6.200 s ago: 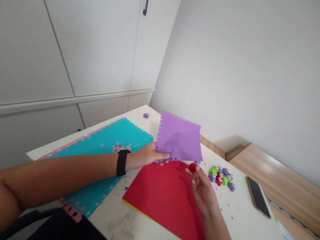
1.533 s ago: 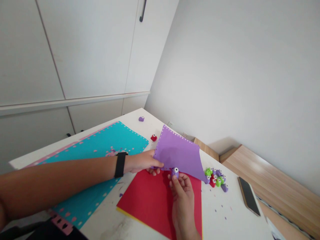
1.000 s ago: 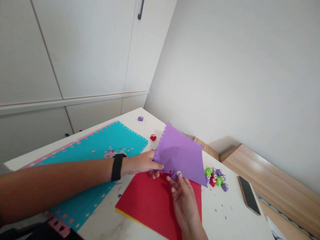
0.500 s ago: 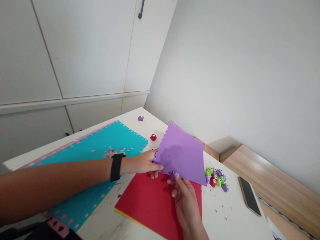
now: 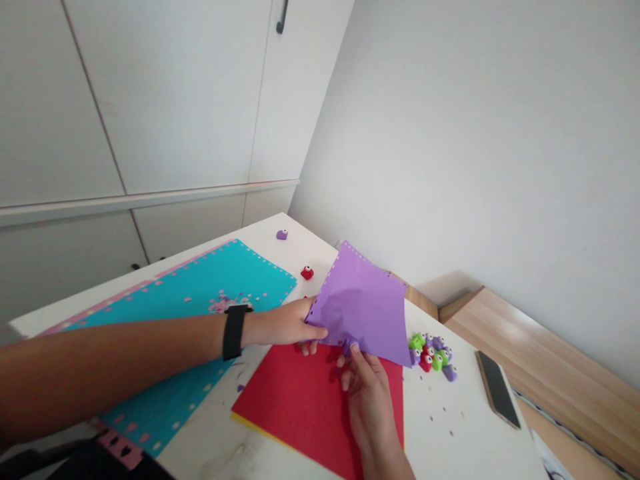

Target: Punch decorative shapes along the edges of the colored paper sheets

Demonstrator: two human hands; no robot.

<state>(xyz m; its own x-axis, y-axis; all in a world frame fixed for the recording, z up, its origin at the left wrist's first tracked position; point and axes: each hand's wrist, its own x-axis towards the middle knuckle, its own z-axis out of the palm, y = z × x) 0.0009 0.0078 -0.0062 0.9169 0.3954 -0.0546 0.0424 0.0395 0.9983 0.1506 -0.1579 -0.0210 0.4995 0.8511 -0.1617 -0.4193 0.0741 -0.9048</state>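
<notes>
A sheet of purple paper with small holes punched along its left and upper edges is raised above the table. My left hand pinches it at the lower left corner, thumb on top and fingers beneath. At the near edge of the sheet, my right hand grips a small purple craft punch, thumb on its top. The punch is partly hidden by the thumb and sits at the paper's edge. Below both hands lies red paper on top of yellow paper.
Blue paper with punched edges and scattered confetti lies left, over pink paper. A red punch and another purple punch stand farther back. Several coloured punches cluster at right, near a phone. Wall and cabinets stand behind.
The punch and my right hand have shifted very slightly along the paper's near edge, to the right and up. My left hand keeps its hold on the sheet.
</notes>
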